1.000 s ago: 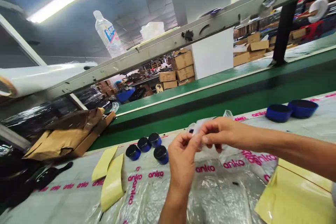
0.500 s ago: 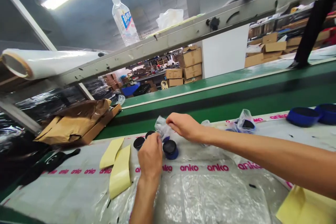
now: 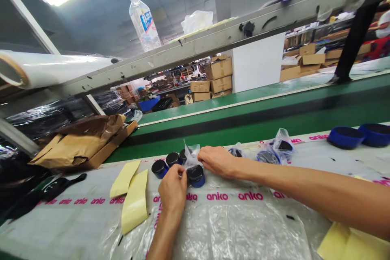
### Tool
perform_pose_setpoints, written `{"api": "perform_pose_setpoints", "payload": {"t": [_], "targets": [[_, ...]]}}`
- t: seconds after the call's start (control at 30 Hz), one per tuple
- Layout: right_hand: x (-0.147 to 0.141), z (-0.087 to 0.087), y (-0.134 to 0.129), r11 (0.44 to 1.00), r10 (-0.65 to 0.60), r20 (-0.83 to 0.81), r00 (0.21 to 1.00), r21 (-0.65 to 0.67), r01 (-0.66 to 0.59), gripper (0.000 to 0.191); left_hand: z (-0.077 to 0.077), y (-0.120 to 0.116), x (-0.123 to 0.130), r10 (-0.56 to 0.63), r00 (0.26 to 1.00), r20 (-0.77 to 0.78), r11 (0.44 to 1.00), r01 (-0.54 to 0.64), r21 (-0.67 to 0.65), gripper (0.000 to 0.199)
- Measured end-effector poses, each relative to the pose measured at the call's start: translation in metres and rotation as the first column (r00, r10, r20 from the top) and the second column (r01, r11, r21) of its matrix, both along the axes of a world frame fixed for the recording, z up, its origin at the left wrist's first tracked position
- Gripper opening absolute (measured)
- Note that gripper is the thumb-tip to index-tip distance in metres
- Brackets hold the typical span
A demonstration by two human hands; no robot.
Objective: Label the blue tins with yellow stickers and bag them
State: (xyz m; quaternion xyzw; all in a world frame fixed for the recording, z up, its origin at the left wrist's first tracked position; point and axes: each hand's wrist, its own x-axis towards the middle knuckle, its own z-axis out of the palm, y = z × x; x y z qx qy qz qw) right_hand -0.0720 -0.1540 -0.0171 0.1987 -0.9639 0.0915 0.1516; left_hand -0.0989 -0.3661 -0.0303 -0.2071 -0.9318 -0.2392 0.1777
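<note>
Your left hand (image 3: 172, 191): fingers curled on the bag (image 3: 192, 156), just above the jar (image 3: 196, 176)
Your right hand (image 3: 217, 161): fingertips at the bag's edge, grip unclear
Bag: lower now, between your hands, down against the jar

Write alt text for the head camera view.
The left hand and right hand meet at a clear plastic bag above a black-lidded blue jar, three more jars beside it, on an anko-printed plastic sheet. Yellow paper strips lie to the left; bagged jars and two blue containers to the right.
</note>
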Motion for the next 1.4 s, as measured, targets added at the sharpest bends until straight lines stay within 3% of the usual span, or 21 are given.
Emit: {"api": "perform_pose_setpoints", "payload": {"t": [0.2,0.37,0.53,0.63,0.73,0.8,0.87,0.97,1.1,1.23,1.33,1.4], "targets": [[0.018,0.001,0.003,0.998,0.047,0.007,0.999,-0.037,-0.047,0.012,-0.009,-0.017,0.001,-0.124,0.99,0.072,0.987,0.115,0.115,0.017],[0.028,-0.005,0.006,0.985,0.173,0.032,0.984,0.021,-0.174,0.014,-0.013,-0.025,0.011,-0.254,0.966,0.043,0.967,0.253,0.032,0.013],[0.027,-0.012,0.001,0.966,0.194,0.078,0.978,0.155,-0.204,0.016,-0.011,-0.023,0.016,-0.309,0.95,0.036,0.946,0.311,-0.095,0.02],[0.028,-0.01,-0.004,0.963,0.135,0.131,0.982,0.215,-0.161,0.019,-0.007,-0.023,0.018,-0.321,0.946,0.051,0.938,0.325,-0.121,0.019],[0.036,0.0,-0.008,0.987,-0.015,0.162,0.987,0.161,-0.011,0.02,-0.002,-0.026,0.021,-0.332,0.941,0.064,0.939,0.336,-0.078,0.008],[0.042,0.007,-0.012,0.993,-0.107,0.142,0.984,0.06,0.099,0.024,-0.002,-0.026,0.024,-0.293,0.955,0.049,0.955,0.295,-0.027,0.023],[0.047,0.008,-0.017,0.994,-0.102,0.125,0.987,-0.034,0.107,0.032,-0.006,-0.022,0.031,-0.257,0.966,0.035,0.966,0.257,0.005,0.036],[0.049,-0.006,-0.025,0.993,-0.041,0.124,0.991,-0.102,0.054,0.042,-0.017,-0.014,0.041,-0.258,0.964,0.064,0.966,0.258,-0.002,0.032],[0.044,-0.036,-0.028,0.982,-0.057,0.097,0.994,-0.173,0.073,0.045,-0.026,-0.007,0.048,-0.171,0.983,0.073,0.985,0.173,-0.022,0.034],[0.042,-0.06,-0.021,0.995,0.013,0.028,1.0,-0.103,-0.01,0.036,-0.025,-0.006,0.054,-0.156,0.984,0.085,0.986,0.16,-0.042,0.045],[0.039,-0.066,-0.016,0.99,0.069,-0.041,0.997,-0.118,-0.074,0.032,-0.023,-0.008,0.053,-0.136,0.985,0.103,0.99,0.139,-0.025,0.048],[0.039,-0.058,-0.017,0.984,0.05,-0.018,0.999,-0.168,-0.052,0.032,-0.02,-0.009,0.051,-0.102,0.987,0.122,0.995,0.101,0.008,0.047]]}}
